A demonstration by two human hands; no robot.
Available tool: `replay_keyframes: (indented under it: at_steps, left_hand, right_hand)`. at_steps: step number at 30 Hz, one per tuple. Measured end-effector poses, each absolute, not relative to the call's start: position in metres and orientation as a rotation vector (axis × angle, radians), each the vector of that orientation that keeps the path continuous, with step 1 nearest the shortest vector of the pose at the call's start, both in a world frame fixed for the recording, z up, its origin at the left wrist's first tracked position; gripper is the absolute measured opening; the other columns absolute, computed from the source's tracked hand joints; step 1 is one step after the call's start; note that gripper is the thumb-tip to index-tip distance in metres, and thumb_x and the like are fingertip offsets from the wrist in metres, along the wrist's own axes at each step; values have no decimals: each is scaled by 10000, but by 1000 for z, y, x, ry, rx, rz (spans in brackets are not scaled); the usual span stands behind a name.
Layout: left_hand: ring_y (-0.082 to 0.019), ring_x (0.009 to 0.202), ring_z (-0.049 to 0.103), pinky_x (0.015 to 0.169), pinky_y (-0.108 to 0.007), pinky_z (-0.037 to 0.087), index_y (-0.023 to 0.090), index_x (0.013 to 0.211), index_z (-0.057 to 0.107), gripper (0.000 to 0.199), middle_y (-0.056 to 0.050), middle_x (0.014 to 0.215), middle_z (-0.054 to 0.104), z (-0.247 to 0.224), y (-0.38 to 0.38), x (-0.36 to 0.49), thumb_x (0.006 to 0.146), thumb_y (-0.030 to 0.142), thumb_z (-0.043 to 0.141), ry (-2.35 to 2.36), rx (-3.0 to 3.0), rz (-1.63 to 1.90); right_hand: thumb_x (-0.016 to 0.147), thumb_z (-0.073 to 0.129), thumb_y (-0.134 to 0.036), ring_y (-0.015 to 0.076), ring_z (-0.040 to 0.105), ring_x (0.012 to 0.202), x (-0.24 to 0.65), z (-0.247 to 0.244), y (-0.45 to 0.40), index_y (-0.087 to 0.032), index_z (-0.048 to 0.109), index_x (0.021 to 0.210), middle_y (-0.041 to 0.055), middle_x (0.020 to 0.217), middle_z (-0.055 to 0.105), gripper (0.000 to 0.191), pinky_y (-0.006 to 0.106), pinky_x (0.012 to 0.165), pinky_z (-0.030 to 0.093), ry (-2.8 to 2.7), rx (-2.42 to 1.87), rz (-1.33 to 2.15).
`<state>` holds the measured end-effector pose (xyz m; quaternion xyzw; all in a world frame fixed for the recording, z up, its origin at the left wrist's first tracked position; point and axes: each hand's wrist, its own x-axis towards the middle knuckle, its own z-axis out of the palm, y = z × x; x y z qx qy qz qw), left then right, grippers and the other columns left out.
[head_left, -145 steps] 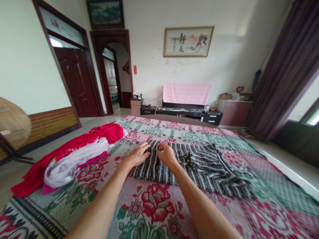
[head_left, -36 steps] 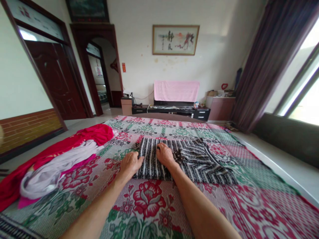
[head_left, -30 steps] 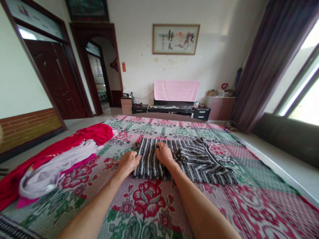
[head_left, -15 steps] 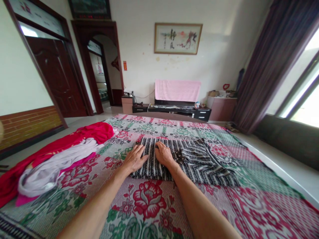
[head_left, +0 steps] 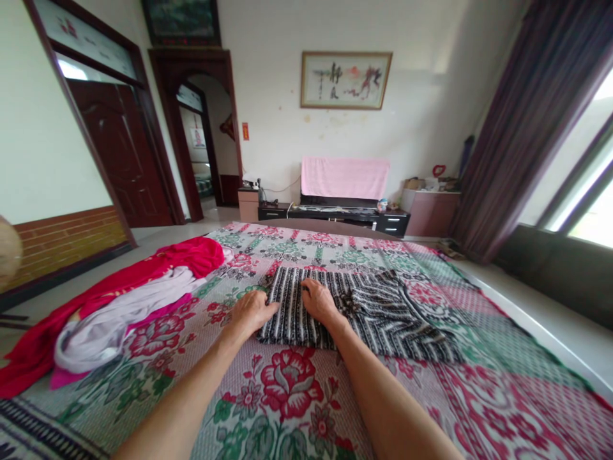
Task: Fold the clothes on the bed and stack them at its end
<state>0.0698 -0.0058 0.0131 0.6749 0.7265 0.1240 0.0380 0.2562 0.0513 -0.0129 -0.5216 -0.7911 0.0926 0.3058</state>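
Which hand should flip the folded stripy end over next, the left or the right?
Probably the left hand: its fingers sit at the left edge of the black-and-white striped garment, ready to lift it. The right hand lies flat on top, better for pinning it down.

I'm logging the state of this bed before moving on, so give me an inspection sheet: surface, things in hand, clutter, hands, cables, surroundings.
Surface: floral bedspread, pink, red and green, spread flat.
Things in hand: black-and-white striped garment, laid flat, its left part doubled over.
Clutter: red cloth with a pale garment on it, heaped at the left.
Hands: left hand at the garment's left edge; right hand flat on top of it.
Cables: one thin cable on the wall by the low cabinet.
Surroundings: pink cloth over the cabinet, framed picture, dark curtain, wooden doors.
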Motion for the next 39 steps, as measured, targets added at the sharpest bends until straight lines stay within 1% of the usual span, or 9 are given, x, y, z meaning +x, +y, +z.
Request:
replay_keyframes:
  at_steps: [2,8,13,16,20,23,29,35,39]
  left_hand:
    - [-210,756,625,653,-286,375,192,738,660,354,-86,767,678,12,-5,71,819,489,486,2215,2069,393]
    - [-157,645,573,570,-248,317,191,648,608,302,-32,631,617,10,3,69,791,441,516,2127,2030,466]
    - [-134,453,491,474,-243,295,190,534,541,392,6,434,498,21,3,55,730,529,568,1938,1862,280]
    - [-124,388,442,432,-244,290,190,500,521,453,9,406,491,29,-1,44,678,599,605,1808,1765,148]
    - [-113,393,441,416,-234,294,189,527,538,479,17,444,523,33,-6,39,616,646,648,1704,1756,104]
    - [-105,400,432,417,-228,297,187,527,534,473,35,424,489,32,-8,42,597,635,669,1693,1784,105]
    - [-109,399,422,404,-234,283,189,510,513,412,40,419,468,34,-7,42,580,555,687,1668,1763,123]
    - [-112,420,440,431,-233,300,196,523,494,298,43,426,488,42,-7,15,597,432,660,1661,1692,140]
    - [-107,408,430,412,-225,271,195,536,523,316,34,424,506,43,-7,-1,583,463,683,1713,1649,118]
  right_hand:
    - [826,437,-106,185,587,1112,256,-13,53,-165,646,1043,85,1151,670,307,280,976,409,-2132,-1379,257]
    - [809,455,-95,174,568,1151,258,-14,54,-174,652,1033,72,1204,654,308,263,1001,392,-2121,-1376,245]
    - [826,443,-95,166,606,1070,252,-5,58,-170,653,1086,74,1127,680,343,239,966,408,-2056,-1332,190]
    - [831,436,-92,173,613,1067,238,6,70,-155,663,1114,82,1134,683,368,238,970,407,-2066,-1349,164]
    - [862,419,-115,189,592,1138,216,18,96,-156,633,1213,95,1204,663,413,264,1003,393,-2169,-1487,156]
    - [831,473,-116,222,613,1116,205,18,111,-126,616,1241,143,1176,672,435,293,966,429,-2226,-1616,187]
    - [763,552,-112,277,644,1051,202,11,117,-118,719,1034,187,1093,695,319,331,889,476,-2286,-1688,238]
    - [863,426,-157,235,634,1061,192,15,109,-155,689,1117,141,1142,683,365,300,905,462,-2219,-1615,205]
    - [830,428,-104,190,596,1126,185,20,103,-204,647,1197,72,1200,669,440,270,979,422,-2214,-1491,241]
